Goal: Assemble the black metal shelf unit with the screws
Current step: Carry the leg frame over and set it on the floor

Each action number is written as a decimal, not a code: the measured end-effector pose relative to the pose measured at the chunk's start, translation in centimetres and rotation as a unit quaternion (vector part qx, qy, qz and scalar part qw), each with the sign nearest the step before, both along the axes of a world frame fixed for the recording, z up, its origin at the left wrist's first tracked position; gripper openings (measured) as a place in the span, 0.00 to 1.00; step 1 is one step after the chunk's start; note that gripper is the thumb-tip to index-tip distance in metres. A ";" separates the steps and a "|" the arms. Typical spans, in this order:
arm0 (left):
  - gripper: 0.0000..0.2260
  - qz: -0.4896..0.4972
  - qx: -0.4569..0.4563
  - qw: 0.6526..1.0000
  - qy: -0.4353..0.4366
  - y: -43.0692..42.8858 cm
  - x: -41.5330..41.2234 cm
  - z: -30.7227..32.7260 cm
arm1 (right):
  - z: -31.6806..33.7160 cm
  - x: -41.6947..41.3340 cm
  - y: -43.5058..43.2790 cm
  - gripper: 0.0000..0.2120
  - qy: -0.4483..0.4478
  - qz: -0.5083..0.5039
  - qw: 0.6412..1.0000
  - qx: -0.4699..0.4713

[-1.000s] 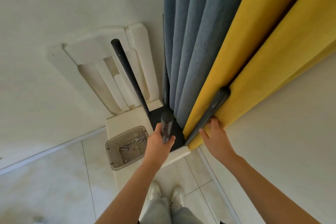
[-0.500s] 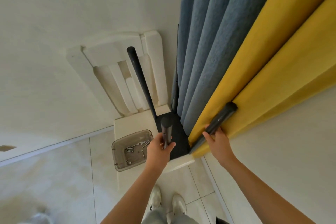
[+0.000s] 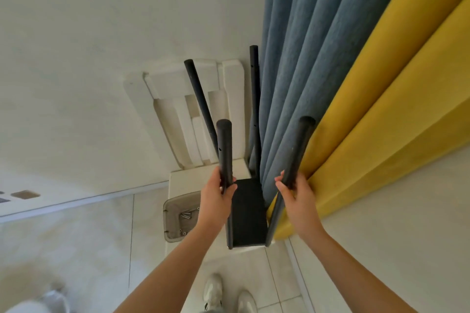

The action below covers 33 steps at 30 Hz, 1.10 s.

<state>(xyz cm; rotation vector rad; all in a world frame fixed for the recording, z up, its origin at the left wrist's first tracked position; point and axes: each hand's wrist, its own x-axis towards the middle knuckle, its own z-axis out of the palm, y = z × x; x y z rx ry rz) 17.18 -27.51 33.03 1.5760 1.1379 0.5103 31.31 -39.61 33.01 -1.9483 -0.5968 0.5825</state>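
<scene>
Left hand (image 3: 216, 201) grips near-left black round metal post (image 3: 224, 150); right hand (image 3: 296, 197) grips near-right black round metal post (image 3: 297, 150). Between and below both hands: black flat shelf panel (image 3: 248, 213). Just left of left hand, clear plastic tray of screws (image 3: 171, 213) on white slatted chair (image 3: 162, 81).

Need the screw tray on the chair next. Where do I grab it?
By its left rim, coming from the left: the screw tray lies flat and open-topped on the chair seat, that rim is exposed, and the left hand and black shelf frame crowd its right side.
</scene>
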 end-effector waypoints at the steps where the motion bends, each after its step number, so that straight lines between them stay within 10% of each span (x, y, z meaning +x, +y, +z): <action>1: 0.15 0.001 0.000 1.000 -0.006 0.2 0.0 0.4 | 0.5 0.1 0.3 0.11 -0.006 0.001 1.000 0.002; 33: 0.16 0.124 0.188 0.959 -0.175 -2.9 -13.2 17.5 | 17.2 -9.8 3.1 0.14 -0.047 0.162 0.957 0.236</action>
